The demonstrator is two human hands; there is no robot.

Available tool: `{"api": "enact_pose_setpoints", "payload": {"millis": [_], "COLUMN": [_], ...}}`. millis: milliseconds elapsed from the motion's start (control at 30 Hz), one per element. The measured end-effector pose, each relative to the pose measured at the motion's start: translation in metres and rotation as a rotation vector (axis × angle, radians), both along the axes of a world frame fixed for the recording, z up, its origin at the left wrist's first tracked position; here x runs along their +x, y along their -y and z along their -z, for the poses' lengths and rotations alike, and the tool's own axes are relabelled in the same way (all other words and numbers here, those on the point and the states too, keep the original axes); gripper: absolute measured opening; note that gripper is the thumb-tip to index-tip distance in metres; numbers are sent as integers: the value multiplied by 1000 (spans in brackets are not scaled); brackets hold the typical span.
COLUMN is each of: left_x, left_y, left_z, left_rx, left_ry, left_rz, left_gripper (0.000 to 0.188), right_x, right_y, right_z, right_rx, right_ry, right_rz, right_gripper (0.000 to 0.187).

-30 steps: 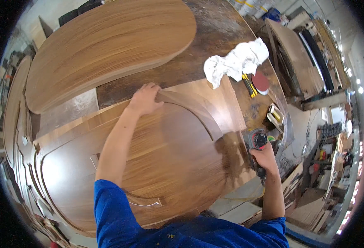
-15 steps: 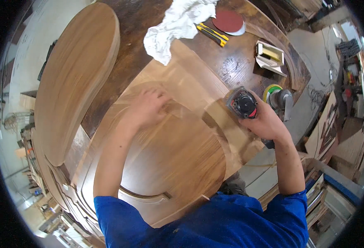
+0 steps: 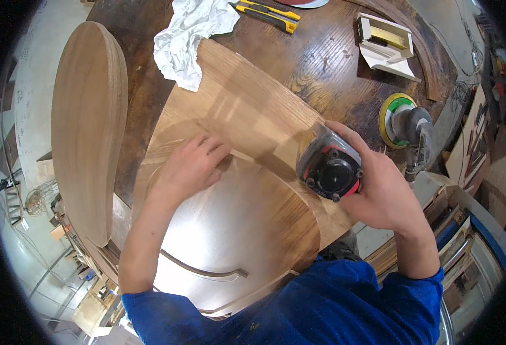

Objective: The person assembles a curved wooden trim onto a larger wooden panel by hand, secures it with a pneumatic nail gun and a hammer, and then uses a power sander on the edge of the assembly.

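My right hand [image 3: 379, 187] grips a compact router [image 3: 333, 169] with a black end cap, a red body and a clear part. It is over the right side of a light wooden board [image 3: 253, 92]. My left hand [image 3: 195, 164] lies with slightly bent fingers at the far edge of a rounded wooden panel [image 3: 258, 213], which overlaps the board. It holds nothing that I can see, though its fingertips are partly hidden. Near my body, a thin curved strip [image 3: 204, 271] lies on the panel.
A long curved wooden slab [image 3: 86, 126] stands at the left. On the dark worktable [image 3: 316, 75] are a crumpled white cloth [image 3: 187, 43], a yellow-black utility knife [image 3: 270, 16], a white box [image 3: 385, 43] and an orbital sander [image 3: 399, 121] at the right edge.
The whole view has shifted, with the table things appearing nearer. The router in my right hand has come closer and turned, its black cap facing up more. My left hand remains by the panel's far edge.
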State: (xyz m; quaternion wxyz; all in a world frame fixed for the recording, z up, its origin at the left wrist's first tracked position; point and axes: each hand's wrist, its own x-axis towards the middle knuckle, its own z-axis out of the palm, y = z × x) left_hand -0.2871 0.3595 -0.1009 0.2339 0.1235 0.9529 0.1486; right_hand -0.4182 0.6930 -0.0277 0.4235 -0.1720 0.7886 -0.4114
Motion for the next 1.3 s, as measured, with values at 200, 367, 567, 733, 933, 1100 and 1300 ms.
{"api": "enact_pose_setpoints", "payload": {"millis": [200, 367, 567, 733, 933, 1100, 1300], "left_x": [2, 4, 15, 14, 13, 15, 13], "left_y": [0, -2, -24, -31, -30, -28, -31], "left_z": [-4, -6, 12, 24, 18, 35, 35], "left_rx": [-15, -6, 39, 46, 154, 113, 116], "left_ry": [-60, -34, -210, -202, -215, -268, -178], "left_rz": [-11, -45, 82, 109, 7, 70, 55], "left_gripper": [50, 48, 41, 32, 17, 13, 24], "right_x": [4, 6, 11, 17, 27, 45, 72], "right_y": [1, 5, 5, 7, 6, 10, 37], "right_z": [0, -1, 0, -3, -2, -26, -19], "right_rx": [-12, -3, -34, -9, 24, 57, -5], "right_ry": [-44, -17, -98, -34, -30, -26, 92], "right_rz": [-17, -16, -16, -14, 38, -29, -97], "right_gripper": [89, 89, 79, 80, 75, 51, 50]}}
